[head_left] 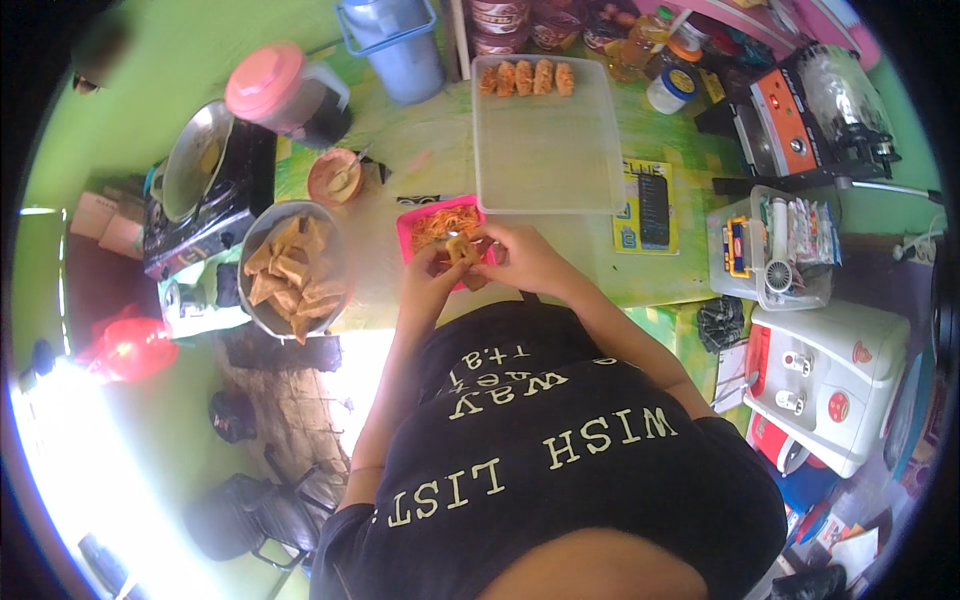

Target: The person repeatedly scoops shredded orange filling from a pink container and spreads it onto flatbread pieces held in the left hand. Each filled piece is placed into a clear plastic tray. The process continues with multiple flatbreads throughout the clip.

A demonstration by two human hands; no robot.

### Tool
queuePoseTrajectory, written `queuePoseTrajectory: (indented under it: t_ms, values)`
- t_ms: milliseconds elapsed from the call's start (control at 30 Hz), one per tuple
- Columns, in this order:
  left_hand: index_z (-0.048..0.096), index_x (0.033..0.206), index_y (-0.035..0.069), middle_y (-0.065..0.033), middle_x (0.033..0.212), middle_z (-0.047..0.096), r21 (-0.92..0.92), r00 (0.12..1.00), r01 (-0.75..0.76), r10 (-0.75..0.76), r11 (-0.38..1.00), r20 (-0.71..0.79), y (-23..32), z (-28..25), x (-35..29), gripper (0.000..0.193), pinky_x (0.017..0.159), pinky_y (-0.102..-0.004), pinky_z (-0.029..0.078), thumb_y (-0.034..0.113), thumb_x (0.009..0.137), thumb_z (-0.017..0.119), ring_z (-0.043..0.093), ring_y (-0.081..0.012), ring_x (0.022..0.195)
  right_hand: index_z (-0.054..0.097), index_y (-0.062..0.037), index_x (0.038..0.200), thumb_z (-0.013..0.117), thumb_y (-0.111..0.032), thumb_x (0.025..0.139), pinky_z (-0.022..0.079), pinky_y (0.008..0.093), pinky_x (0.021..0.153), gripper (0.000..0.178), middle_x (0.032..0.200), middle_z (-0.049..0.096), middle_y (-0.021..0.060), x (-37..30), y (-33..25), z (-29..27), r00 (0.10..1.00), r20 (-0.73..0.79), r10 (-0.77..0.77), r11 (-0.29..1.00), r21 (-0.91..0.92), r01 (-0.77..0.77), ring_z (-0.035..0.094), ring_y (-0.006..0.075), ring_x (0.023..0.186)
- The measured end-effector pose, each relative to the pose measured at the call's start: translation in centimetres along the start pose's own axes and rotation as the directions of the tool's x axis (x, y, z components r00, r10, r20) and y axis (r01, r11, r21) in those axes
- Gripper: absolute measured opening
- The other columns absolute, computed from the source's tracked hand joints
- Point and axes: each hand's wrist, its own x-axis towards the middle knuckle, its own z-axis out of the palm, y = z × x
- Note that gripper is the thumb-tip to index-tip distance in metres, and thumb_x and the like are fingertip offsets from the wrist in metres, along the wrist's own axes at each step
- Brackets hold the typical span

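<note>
Over a pink square tub (405,225) of shredded orange filling (447,221), both my hands meet around a fried tofu piece (461,248). My left hand (432,268) grips it from the left with bent fingers. My right hand (518,255) pinches it from the other side, fingertips close to the left ones. Part of the piece is hidden by my fingers. To the left, a large round bowl (338,290) is heaped with brown triangular tofu pieces (290,262). Beyond my hands, a clear plastic box (548,160) holds a row of several filled pieces (525,78) along its far edge.
A small bowl with a spoon (336,177) stands near the large bowl. At the left are a stove with a pan (197,160) and a pink-lidded jug (285,90). A dark phone (654,210) and a plastic bin (770,245) are on the right; an oil bottle (641,45) stands behind.
</note>
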Motion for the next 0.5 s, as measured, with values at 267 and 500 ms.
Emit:
queuePoseTrajectory:
  t_ms: [267,500]
  values:
    - [0.056,0.098,-0.003,-0.0083,0.089,0.062,-0.051,0.998,0.068,-0.067,0.996,0.02,-0.3,-0.5,-0.3,0.024,0.077,-0.027,0.045,0.012,0.08,0.062,0.058,-0.0137,0.082,0.057,-0.0003,0.099,0.069,-0.019,0.07,0.047,0.0294,0.058,0.036,0.072,0.062,0.0131,-0.1,-0.8,0.3,0.991,0.014,0.136,0.99,0.045,-0.136,0.061,0.0193,0.063]
    - [0.056,0.102,-0.004,-0.0099,0.094,0.061,-0.069,0.996,0.067,-0.063,0.995,0.056,-0.8,-0.3,0.2,0.026,0.08,-0.0294,0.044,0.01,0.081,0.059,0.058,-0.0156,0.087,0.057,0.0022,0.101,0.067,-0.015,0.071,0.044,0.0229,0.053,0.036,0.074,0.06,0.0062,-0.5,-0.1,0.0,0.991,-0.001,0.134,0.991,0.026,-0.134,0.054,0.0087,0.057]
